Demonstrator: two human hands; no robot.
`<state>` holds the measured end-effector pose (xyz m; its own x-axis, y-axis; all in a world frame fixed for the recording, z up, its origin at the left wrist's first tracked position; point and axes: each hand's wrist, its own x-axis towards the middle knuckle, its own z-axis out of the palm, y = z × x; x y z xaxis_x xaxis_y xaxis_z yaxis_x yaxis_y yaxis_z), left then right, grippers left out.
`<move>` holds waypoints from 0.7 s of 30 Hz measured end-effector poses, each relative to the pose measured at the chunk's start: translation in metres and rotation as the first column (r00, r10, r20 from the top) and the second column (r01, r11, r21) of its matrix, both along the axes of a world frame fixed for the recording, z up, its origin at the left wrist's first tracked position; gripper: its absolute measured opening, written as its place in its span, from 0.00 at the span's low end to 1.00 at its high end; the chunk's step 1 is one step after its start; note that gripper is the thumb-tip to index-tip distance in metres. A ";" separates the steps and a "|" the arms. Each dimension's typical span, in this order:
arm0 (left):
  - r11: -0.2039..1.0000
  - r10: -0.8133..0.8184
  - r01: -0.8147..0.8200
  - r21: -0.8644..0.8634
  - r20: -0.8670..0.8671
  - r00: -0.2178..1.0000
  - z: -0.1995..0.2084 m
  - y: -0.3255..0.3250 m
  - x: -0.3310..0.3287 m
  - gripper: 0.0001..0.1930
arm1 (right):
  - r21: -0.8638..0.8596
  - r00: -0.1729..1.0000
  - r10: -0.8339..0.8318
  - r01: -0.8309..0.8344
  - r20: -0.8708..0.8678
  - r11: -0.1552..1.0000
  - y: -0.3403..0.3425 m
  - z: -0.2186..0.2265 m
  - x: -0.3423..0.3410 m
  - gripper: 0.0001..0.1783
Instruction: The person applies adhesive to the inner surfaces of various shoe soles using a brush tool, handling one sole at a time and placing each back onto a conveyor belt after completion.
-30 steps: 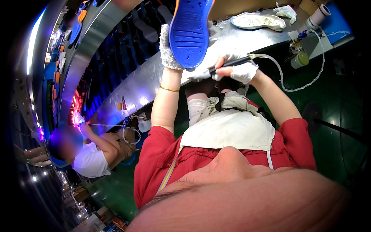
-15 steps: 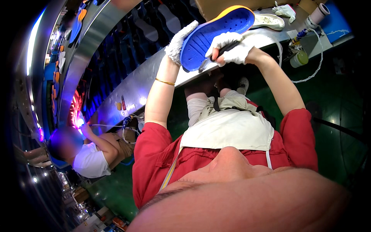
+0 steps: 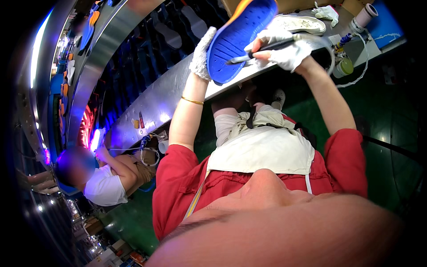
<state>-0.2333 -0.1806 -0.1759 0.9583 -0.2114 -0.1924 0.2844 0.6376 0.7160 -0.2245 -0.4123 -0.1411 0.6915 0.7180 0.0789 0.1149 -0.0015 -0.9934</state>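
Observation:
A blue shoe sole (image 3: 240, 38) with an orange rim is held up tilted over the bench's near edge. My left hand (image 3: 201, 55), in a white knitted glove, grips its left side. My right hand (image 3: 289, 53) wears a white glove with some fingertips bare. It is closed around a slim brush (image 3: 242, 58) with a black handle and a pale front part. The brush's dark tip lies over the lower, heel part of the sole; whether it touches is hard to tell. A pale tube curves behind the right hand.
On the bench (image 3: 155, 95) lie a white sole (image 3: 302, 24) and a white glove (image 3: 327, 13). A roll (image 3: 365, 17) and a yellow-green container (image 3: 344, 67) with tubing are at right. Dark rack with soles beyond. At left, a co-worker in a white shirt (image 3: 104, 187) sits by a glowing light.
The sole has shifted slightly left and away from me. My right hand has turned and moved right, showing more of the brush. The co-worker's hand has moved a little.

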 end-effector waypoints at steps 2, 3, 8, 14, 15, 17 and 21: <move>0.981 0.025 -0.012 -0.192 0.063 0.998 -0.005 -0.008 -0.004 0.27 | 0.122 0.985 -0.142 0.130 0.096 0.984 0.020 -0.024 -0.019 0.07; 0.962 0.024 0.008 -0.273 0.113 0.993 -0.002 -0.011 -0.010 0.28 | 0.086 0.980 -0.148 0.138 0.132 0.987 0.026 -0.032 -0.026 0.07; 0.950 0.218 -0.188 -0.250 0.102 0.971 -0.027 -0.001 -0.013 0.31 | 0.019 0.986 0.013 -0.010 -0.166 1.000 0.035 -0.010 -0.052 0.08; 0.935 0.192 -0.135 -0.328 0.148 0.970 -0.027 -0.020 -0.024 0.32 | 0.366 0.954 -0.250 0.177 0.163 0.914 0.050 -0.030 -0.030 0.06; 0.938 0.201 -0.134 -0.319 0.186 0.962 -0.032 -0.017 -0.021 0.33 | 0.327 0.931 -0.236 0.139 0.279 0.935 0.053 -0.028 -0.037 0.07; 0.939 0.153 -0.092 -0.331 0.162 0.975 -0.045 -0.009 -0.021 0.34 | 0.228 0.950 -0.130 0.065 0.285 0.971 0.052 -0.017 -0.047 0.07; 0.914 0.226 -0.147 -0.379 0.173 0.959 -0.044 -0.016 -0.020 0.28 | 0.209 0.978 -0.171 0.192 -0.116 0.959 0.043 -0.004 -0.028 0.08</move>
<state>-0.2533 -0.1964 -0.2196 0.9966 -0.0415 0.0707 0.0045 0.8885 0.4588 -0.2528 -0.3696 -0.1454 0.8207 0.5525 0.1459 0.0367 0.2039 -0.9783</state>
